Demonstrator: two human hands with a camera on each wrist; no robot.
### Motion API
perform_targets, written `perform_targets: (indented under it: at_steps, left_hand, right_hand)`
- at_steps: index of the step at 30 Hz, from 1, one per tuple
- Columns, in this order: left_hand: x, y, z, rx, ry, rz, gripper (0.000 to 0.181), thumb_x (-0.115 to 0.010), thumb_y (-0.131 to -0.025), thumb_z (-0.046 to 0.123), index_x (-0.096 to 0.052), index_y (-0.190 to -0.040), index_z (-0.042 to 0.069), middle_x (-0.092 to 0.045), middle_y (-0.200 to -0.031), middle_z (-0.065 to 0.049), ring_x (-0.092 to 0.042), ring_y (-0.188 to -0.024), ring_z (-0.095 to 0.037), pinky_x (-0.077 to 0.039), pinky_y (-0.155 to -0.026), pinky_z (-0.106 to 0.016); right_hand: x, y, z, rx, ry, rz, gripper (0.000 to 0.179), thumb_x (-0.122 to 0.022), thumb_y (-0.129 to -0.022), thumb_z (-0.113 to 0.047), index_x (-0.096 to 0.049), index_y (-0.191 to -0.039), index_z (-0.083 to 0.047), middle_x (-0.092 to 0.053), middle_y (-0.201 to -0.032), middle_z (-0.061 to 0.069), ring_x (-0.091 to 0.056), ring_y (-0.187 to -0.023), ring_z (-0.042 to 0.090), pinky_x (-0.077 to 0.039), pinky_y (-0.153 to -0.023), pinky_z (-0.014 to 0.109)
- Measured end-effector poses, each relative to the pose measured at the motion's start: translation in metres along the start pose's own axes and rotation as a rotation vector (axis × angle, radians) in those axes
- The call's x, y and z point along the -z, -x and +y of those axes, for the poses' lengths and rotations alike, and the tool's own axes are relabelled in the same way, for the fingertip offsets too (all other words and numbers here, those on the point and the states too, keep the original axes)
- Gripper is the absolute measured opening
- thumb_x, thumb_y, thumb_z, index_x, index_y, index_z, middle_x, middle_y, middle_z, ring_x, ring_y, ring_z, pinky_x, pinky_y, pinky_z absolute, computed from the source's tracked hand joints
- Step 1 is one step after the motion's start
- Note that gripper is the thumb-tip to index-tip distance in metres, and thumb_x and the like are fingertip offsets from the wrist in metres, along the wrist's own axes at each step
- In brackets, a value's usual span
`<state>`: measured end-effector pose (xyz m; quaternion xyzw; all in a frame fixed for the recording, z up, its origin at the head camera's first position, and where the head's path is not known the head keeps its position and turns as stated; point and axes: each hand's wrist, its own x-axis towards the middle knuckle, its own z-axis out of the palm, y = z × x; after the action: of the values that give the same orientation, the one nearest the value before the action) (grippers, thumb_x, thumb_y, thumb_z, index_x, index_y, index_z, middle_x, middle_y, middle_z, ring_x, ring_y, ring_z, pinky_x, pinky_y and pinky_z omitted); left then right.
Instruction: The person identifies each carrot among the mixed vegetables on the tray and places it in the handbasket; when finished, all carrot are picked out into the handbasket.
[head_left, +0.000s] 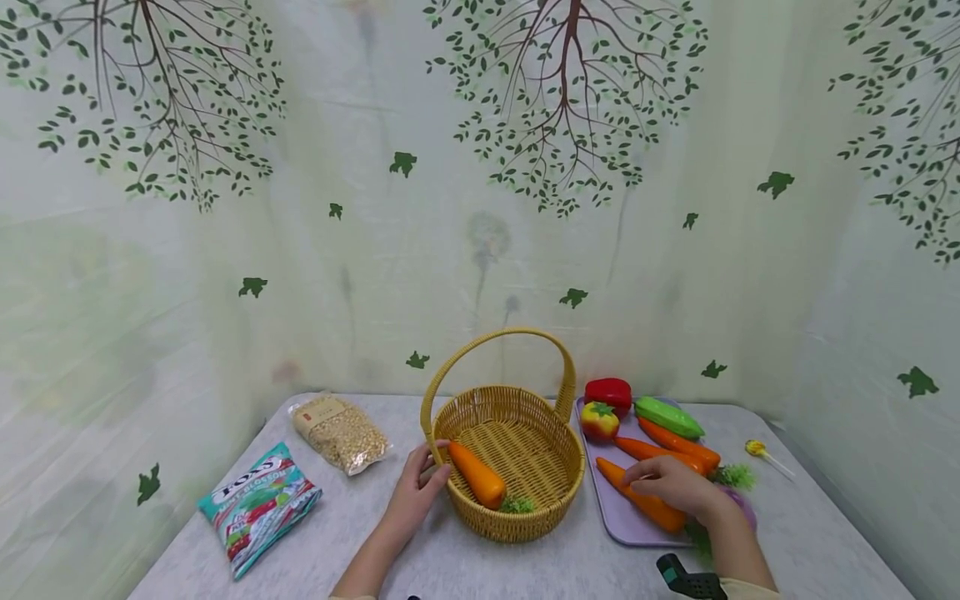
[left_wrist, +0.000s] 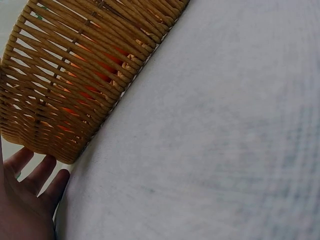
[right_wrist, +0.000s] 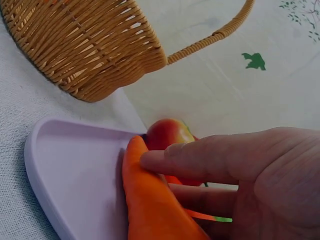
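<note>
My left hand [head_left: 417,487] holds the left side of a wicker basket [head_left: 517,527] near the foot of its handle, several fingers against the outer wall in the left wrist view. Inside the basket lies an orange carrot [head_left: 478,477] with a green top. At the right, my right hand [head_left: 675,483] is on another carrot [right_wrist: 150,200] lying on a lilac tray [right_wrist: 75,170]. One fingertip overlaps that carrot near its narrow end; other fingers pass behind it. More carrots [head_left: 678,443] lie just beyond the hand.
A red pepper [head_left: 608,393], a red-yellow fruit [head_left: 600,422] and a green vegetable [head_left: 669,417] occupy the tray's far part. A lollipop [head_left: 765,456] lies right of it. Left of the basket are a bag of grains [head_left: 341,433] and a teal candy bag [head_left: 258,508].
</note>
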<state>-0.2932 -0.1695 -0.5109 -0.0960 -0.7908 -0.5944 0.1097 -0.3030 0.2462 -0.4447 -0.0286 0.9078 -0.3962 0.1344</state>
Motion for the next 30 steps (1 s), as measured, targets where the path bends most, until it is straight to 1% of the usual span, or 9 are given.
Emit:
perform_targets:
  at_steps: [4, 7, 12, 15, 17, 20, 24, 27, 30]
  left_hand:
    - [0.0009, 0.0006, 0.0017, 0.01, 0.004, -0.01, 0.038, -0.059, -0.101, 0.025, -0.053, -0.138, 0.021, -0.041, -0.151, -0.01, -0.045, -0.139, -0.038, -0.047, -0.108, -0.052]
    - [0.0014, 0.0008, 0.0022, 0.016, 0.006, -0.01, 0.039, -0.059, -0.101, 0.025, -0.053, -0.139, 0.021, -0.041, -0.152, -0.009, -0.046, -0.14, -0.037, -0.047, -0.108, -0.05]
    - [0.0017, 0.0001, 0.0006, 0.013, 0.008, -0.002, 0.039, -0.059, -0.101, 0.025, -0.053, -0.139, 0.02, -0.041, -0.152, -0.009, -0.047, -0.139, -0.035, -0.048, -0.106, -0.042]
    - [0.0015, -0.0001, -0.0016, 0.009, 0.001, -0.001, 0.039, -0.06, -0.1, 0.025, -0.053, -0.139, 0.021, -0.042, -0.152, -0.009, -0.048, -0.139, -0.035, -0.048, -0.106, -0.041]
    - [0.0015, -0.0001, -0.0028, 0.008, -0.005, 0.001, 0.039, -0.06, -0.1, 0.025, -0.053, -0.138, 0.022, -0.042, -0.152, -0.009, -0.048, -0.139, -0.035, -0.048, -0.106, -0.04]
    - [0.0018, 0.0, -0.0029, 0.009, -0.011, -0.001, 0.038, -0.059, -0.101, 0.025, -0.053, -0.138, 0.022, -0.041, -0.152, -0.008, -0.048, -0.139, -0.034, -0.048, -0.106, -0.04]
    - [0.0014, -0.0003, -0.0025, 0.001, -0.006, -0.005, 0.039, -0.059, -0.101, 0.025, -0.053, -0.139, 0.021, -0.041, -0.152, -0.008, -0.048, -0.139, -0.035, -0.049, -0.105, -0.036]
    - [0.0006, -0.0008, -0.0036, -0.007, 0.0, -0.007, 0.038, -0.059, -0.101, 0.024, -0.053, -0.138, 0.021, -0.042, -0.151, -0.008, -0.048, -0.139, -0.035, -0.049, -0.102, -0.03]
    - [-0.0001, -0.0015, -0.0043, -0.011, -0.001, -0.007, 0.038, -0.059, -0.101, 0.023, -0.053, -0.139, 0.02, -0.042, -0.151, -0.009, -0.048, -0.139, -0.035, -0.049, -0.101, -0.028]
  right_hand:
    - [-0.0011, -0.0015, 0.0007, -0.013, -0.001, 0.001, 0.022, -0.069, -0.092, -0.02, -0.076, -0.112, -0.013, -0.067, -0.122, 0.007, -0.052, -0.104, 0.023, -0.05, -0.092, 0.047]
    - [-0.0024, -0.0026, 0.0006, -0.015, -0.01, -0.004, 0.026, -0.07, -0.092, -0.026, -0.075, -0.116, -0.015, -0.066, -0.126, 0.009, -0.052, -0.104, 0.023, -0.05, -0.091, 0.046]
    - [-0.005, -0.0043, -0.0008, 0.005, -0.003, -0.032, 0.04, -0.071, -0.091, -0.032, -0.069, -0.128, -0.016, -0.063, -0.134, 0.011, -0.054, -0.111, 0.026, -0.046, -0.099, 0.057]
    - [-0.0057, -0.004, -0.0001, -0.001, 0.013, -0.056, 0.049, -0.074, -0.088, -0.035, -0.065, -0.133, -0.019, -0.059, -0.14, 0.013, -0.053, -0.12, 0.031, -0.042, -0.101, 0.065]
    - [-0.0056, -0.0035, 0.0012, 0.006, 0.033, -0.074, 0.054, -0.076, -0.085, -0.036, -0.063, -0.135, -0.021, -0.059, -0.141, 0.013, -0.053, -0.121, 0.032, -0.042, -0.101, 0.067]
    - [-0.0045, -0.0014, 0.003, 0.008, 0.033, -0.097, 0.055, -0.079, -0.083, -0.034, -0.064, -0.134, -0.023, -0.06, -0.139, 0.01, -0.053, -0.117, 0.029, -0.042, -0.1, 0.064]
    - [-0.0012, 0.0024, 0.0041, 0.018, 0.026, -0.116, 0.057, -0.08, -0.082, -0.03, -0.063, -0.136, -0.023, -0.058, -0.14, 0.012, -0.052, -0.117, 0.031, -0.044, -0.1, 0.063]
    - [0.0011, 0.0043, 0.0043, 0.038, 0.047, -0.127, 0.06, -0.082, -0.08, -0.027, -0.062, -0.137, -0.022, -0.057, -0.142, 0.014, -0.053, -0.12, 0.035, -0.044, -0.099, 0.065]
    - [0.0018, 0.0055, 0.0046, 0.046, 0.07, -0.134, 0.066, -0.084, -0.076, -0.027, -0.06, -0.138, -0.023, -0.056, -0.142, 0.012, -0.052, -0.118, 0.034, -0.044, -0.099, 0.066]
